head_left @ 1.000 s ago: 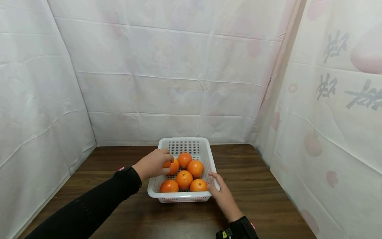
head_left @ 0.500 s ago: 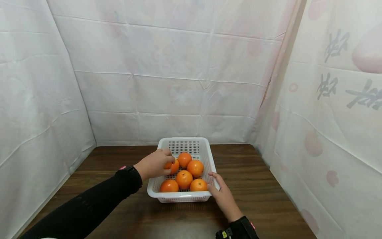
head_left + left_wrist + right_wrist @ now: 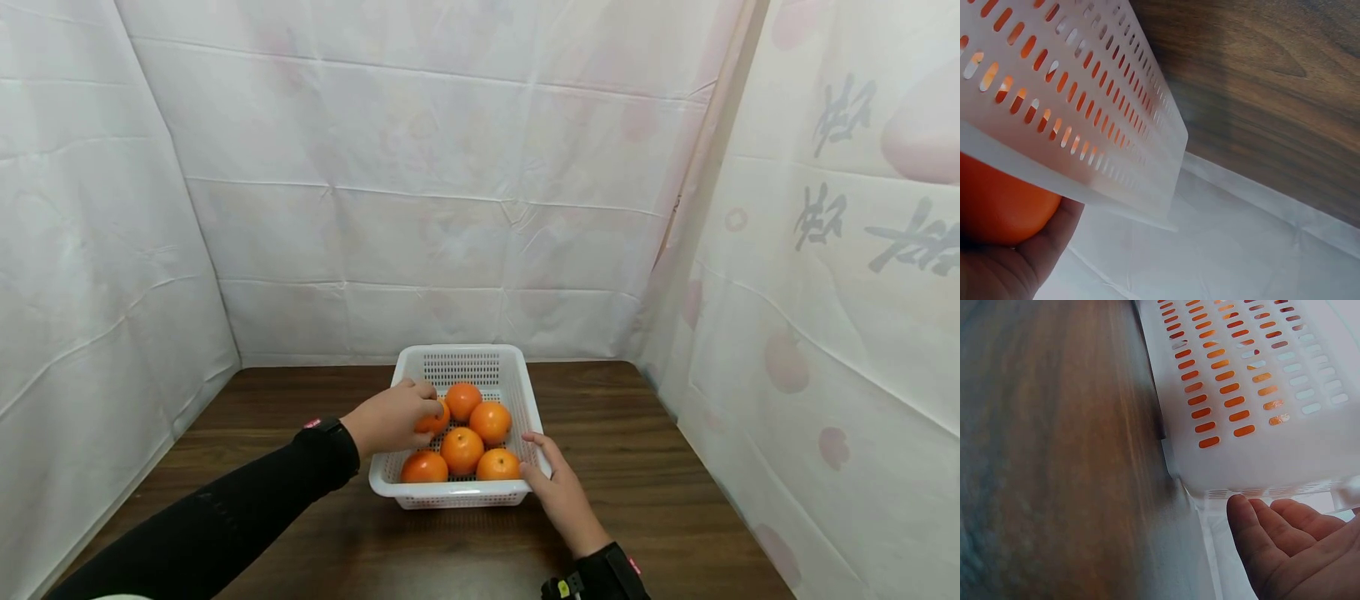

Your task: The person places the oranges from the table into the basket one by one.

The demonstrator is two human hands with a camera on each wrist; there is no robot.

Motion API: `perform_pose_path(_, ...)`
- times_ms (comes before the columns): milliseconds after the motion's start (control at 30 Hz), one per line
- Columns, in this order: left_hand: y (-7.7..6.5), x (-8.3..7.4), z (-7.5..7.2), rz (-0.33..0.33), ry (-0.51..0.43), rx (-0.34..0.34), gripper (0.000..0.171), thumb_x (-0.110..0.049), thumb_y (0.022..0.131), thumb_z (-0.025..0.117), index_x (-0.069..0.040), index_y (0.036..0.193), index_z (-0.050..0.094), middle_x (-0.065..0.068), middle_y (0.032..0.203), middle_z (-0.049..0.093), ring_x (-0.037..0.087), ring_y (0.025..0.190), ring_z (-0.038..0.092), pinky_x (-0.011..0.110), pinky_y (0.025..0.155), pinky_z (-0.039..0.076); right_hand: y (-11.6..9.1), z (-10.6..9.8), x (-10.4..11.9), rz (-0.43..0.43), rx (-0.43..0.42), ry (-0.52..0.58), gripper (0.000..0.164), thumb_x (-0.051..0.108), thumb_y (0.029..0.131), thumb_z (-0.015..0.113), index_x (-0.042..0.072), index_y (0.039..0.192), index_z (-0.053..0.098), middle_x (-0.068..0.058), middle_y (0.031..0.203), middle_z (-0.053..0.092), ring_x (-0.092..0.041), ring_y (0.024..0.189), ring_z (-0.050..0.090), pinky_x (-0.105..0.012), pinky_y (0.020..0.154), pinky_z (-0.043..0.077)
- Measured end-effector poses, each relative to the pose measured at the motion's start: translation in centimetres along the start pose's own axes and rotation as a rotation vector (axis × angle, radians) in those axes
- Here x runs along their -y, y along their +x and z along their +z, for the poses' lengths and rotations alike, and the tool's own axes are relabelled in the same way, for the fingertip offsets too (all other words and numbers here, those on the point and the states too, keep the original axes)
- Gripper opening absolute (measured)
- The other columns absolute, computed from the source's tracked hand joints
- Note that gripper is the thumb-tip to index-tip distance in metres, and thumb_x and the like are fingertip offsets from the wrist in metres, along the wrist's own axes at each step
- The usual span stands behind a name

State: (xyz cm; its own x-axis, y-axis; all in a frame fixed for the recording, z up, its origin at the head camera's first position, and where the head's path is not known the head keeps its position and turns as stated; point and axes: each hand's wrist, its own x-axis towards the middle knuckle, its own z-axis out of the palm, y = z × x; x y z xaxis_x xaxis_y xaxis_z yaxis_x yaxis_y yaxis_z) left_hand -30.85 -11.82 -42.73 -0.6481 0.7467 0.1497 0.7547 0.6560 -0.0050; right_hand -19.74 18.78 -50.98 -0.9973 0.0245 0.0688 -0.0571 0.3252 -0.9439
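A white plastic basket [image 3: 461, 490] with slotted walls holds several oranges [image 3: 462, 451]. My left hand [image 3: 393, 419] reaches over its left rim, fingers and thumb curled round an orange [image 3: 1007, 206]. In the left wrist view that orange sits against the palm beside the basket's rim, partly cut off by the frame. From the head, the fingers cover much of the fruit there. At the front right corner, my right hand [image 3: 564, 498] holds the basket's rim, thumb and forefinger reaching over it. The right wrist view shows its fingertips [image 3: 1239, 509] at the rim.
The basket stands on a dark wood-grain table [image 3: 622, 442]. White cloth [image 3: 420, 208] hangs behind the table and along both sides, with printed characters on the right. Black sleeves and wrist straps cover both forearms.
My left hand has shifted slightly to the right and lower inside the basket, covering more of the fruit there. My right hand and the other oranges stay nearly in place.
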Motion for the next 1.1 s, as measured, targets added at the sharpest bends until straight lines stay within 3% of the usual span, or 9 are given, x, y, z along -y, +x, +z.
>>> perform_pose_path(300, 0.0, -0.1, 1.0, 0.037, -0.006, 0.043, 0.022, -0.036, 0.093, 0.078, -0.028, 0.114, 0.074, -0.008, 0.110, 0.062, 0.017, 0.090, 0.048, 0.032, 0.084, 0.049, -0.1, 0.0, 0.1, 0.000, -0.007, -0.004, 0.044, 0.032, 0.103, 0.066, 0.026, 0.145, 0.056, -0.019, 0.166, 0.043, -0.044, 0.150, 0.043, -0.070, 0.116, 0.038)
perform_pose_path(533, 0.2, 0.2, 1.7, 0.062, 0.026, 0.017, 0.021, -0.038, 0.093, 0.077, -0.030, 0.113, 0.073, -0.009, 0.107, 0.063, 0.015, 0.088, 0.048, 0.031, 0.085, 0.047, -0.3, 0.0, 0.5, -0.033, -0.003, 0.010, 0.045, 0.030, 0.103, 0.067, 0.020, 0.146, 0.057, -0.019, 0.166, 0.043, -0.042, 0.153, 0.039, -0.069, 0.118, 0.035)
perform_pose_path(800, 0.4, 0.4, 2.5, 0.098, -0.007, -0.012, 0.016, -0.037, 0.098, 0.073, -0.027, 0.111, 0.074, -0.007, 0.106, 0.064, 0.014, 0.091, 0.051, 0.034, 0.088, 0.045, -0.3, 0.0, 0.5, -0.031, -0.003, 0.012, 0.046, 0.029, 0.104, 0.066, 0.019, 0.147, 0.056, -0.019, 0.166, 0.043, -0.042, 0.152, 0.040, -0.068, 0.119, 0.036)
perform_pose_path(1100, 0.7, 0.4, 3.2, 0.089, -0.004, -0.017, 0.013, -0.041, 0.102, 0.068, -0.031, 0.109, 0.074, -0.009, 0.108, 0.066, 0.011, 0.095, 0.055, 0.033, 0.091, 0.046, -0.2, 0.0, 0.3, -0.028, -0.003, 0.007, 0.047, 0.028, 0.104, 0.065, 0.017, 0.148, 0.055, -0.020, 0.165, 0.044, -0.043, 0.149, 0.044, -0.068, 0.116, 0.039)
